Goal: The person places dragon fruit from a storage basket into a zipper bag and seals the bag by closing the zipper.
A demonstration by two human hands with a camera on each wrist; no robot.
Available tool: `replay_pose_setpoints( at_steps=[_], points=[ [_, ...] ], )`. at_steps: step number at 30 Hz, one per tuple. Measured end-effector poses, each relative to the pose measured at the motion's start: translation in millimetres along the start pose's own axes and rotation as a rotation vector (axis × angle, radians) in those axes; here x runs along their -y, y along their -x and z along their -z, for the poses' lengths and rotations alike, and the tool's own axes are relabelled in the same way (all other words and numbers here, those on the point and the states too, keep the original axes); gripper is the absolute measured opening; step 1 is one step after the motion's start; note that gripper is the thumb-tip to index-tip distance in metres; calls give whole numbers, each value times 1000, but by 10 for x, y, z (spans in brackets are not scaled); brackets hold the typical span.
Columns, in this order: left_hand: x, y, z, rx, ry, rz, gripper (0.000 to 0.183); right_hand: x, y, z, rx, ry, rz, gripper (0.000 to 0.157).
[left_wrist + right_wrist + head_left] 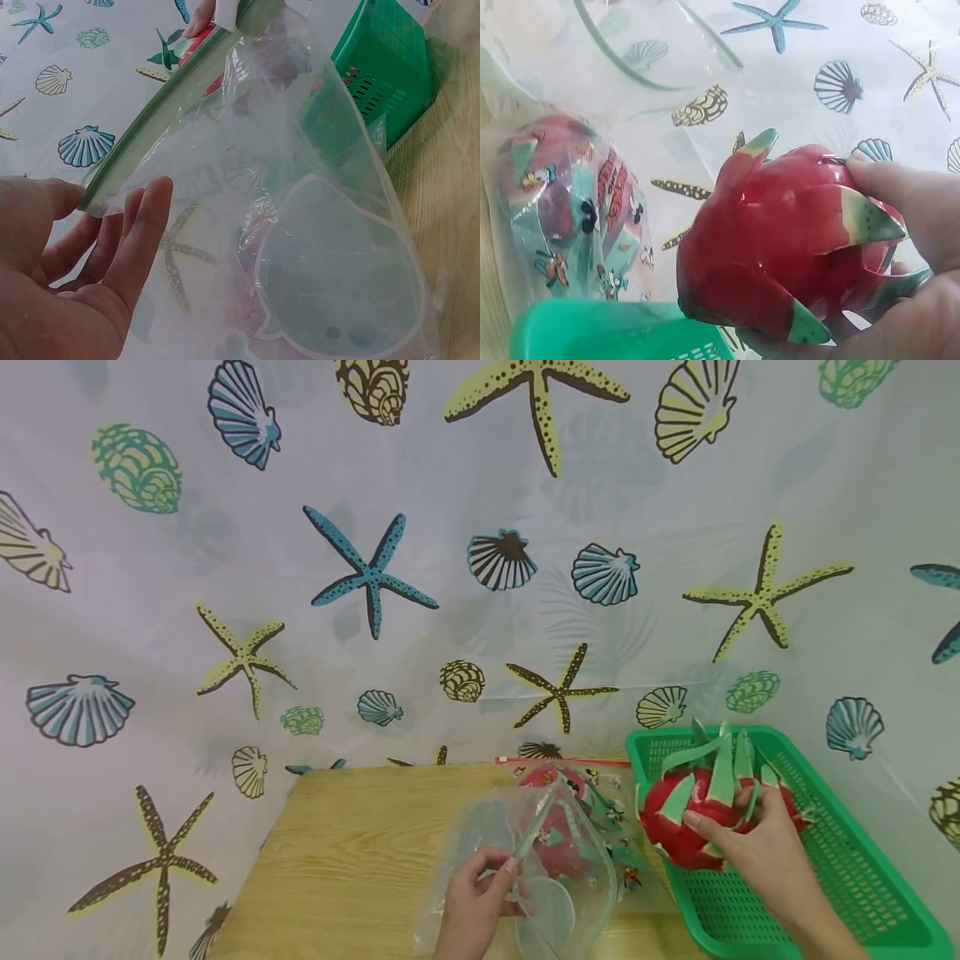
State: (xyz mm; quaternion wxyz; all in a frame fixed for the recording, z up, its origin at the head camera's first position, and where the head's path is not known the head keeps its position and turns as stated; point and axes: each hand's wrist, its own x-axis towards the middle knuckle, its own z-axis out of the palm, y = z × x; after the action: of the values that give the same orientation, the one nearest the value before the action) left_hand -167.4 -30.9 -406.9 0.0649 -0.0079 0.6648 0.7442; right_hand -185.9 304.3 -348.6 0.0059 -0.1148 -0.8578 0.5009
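Observation:
My left hand pinches a clear zip bag at its green-edged mouth, between thumb and fingers. The bag hangs with its mouth spread apart, and a pale rounded shape is printed on its side. My right hand grips a red dragon fruit with green-tipped scales, its thumb on the near side. In the head view the fruit overlaps the left rim of the green basket, to the right of the bag. The right wrist view shows the fruit's smooth, shiny skin; the fingers partly hide its far end.
A green perforated basket stands at the right of the wooden table. Behind the clear bag lies a cartoon-printed bag with a red zip strip and red-and-green fruit inside. A curtain printed with shells and starfish hangs along the back.

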Motion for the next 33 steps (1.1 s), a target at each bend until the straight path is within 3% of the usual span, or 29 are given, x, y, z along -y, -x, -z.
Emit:
replay_pose_setpoints(
  at_steps=[19, 27, 33],
  points=[
    [46, 38, -130, -1, 57, -29, 33, 302, 368, -323, 107, -195, 0, 49],
    [-22, 36, -223, -21, 15, 84, 33, 307, 477, -637, 152, -320, 23, 44],
    [-59, 70, -256, -12, 5, 40, 35, 230, 515, -790, 169, -262, -16, 48]
  ],
)
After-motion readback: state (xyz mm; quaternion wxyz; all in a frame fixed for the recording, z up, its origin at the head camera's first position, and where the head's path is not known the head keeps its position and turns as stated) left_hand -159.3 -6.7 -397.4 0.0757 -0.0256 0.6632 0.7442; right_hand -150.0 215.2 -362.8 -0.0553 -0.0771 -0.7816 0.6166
